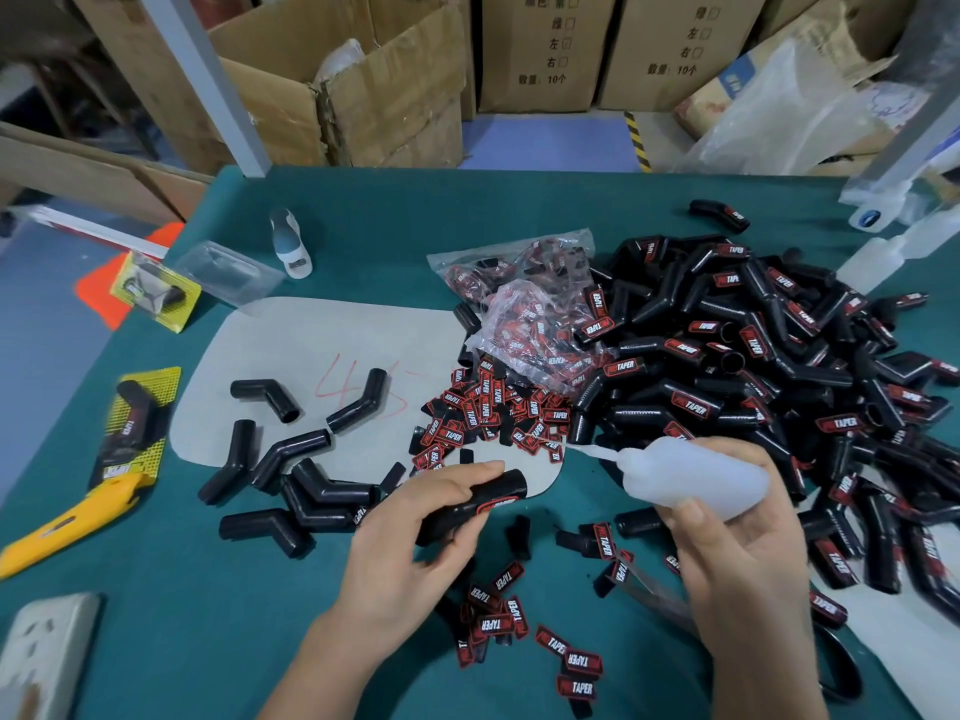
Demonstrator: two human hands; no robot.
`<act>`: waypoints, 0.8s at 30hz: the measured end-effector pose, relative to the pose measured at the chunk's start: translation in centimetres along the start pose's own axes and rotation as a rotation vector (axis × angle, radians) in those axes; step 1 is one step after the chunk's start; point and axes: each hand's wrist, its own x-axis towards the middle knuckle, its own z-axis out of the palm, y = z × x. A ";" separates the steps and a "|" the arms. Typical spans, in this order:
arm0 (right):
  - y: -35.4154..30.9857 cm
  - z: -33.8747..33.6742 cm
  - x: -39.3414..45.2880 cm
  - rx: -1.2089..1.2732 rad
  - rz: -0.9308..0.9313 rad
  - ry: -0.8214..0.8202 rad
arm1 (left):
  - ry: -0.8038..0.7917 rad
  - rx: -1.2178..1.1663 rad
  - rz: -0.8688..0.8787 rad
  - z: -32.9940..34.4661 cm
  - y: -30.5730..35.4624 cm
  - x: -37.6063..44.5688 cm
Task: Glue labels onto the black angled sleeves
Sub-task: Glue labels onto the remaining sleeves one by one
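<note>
Black angled sleeve (470, 506) sits in my left hand (415, 543), fingers wrapped around it, red label facing up, just above the green table (208, 641). My right hand (737, 553) grips the squeezy glue bottle (696, 478), nozzle aimed left. Loose labels (498, 615) lie scattered between my wrists. Further out, bare sleeves (291, 485) wait on the left and the labelled pile (753, 366) on the right, bags of labels (524, 283) between them, cardboard boxes (363, 80) behind.
</note>
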 end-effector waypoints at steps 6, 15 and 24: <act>-0.1 0.1 -0.3 -0.028 0.013 0.002 | -0.005 -0.073 -0.005 -0.5 -0.1 0.0; -0.6 0.2 -0.5 -0.070 -0.061 0.061 | -0.039 -0.037 -0.013 -0.5 -0.2 -0.1; -0.5 -0.1 -0.8 -0.095 -0.039 0.088 | -0.012 -0.065 -0.024 -0.4 0.3 0.1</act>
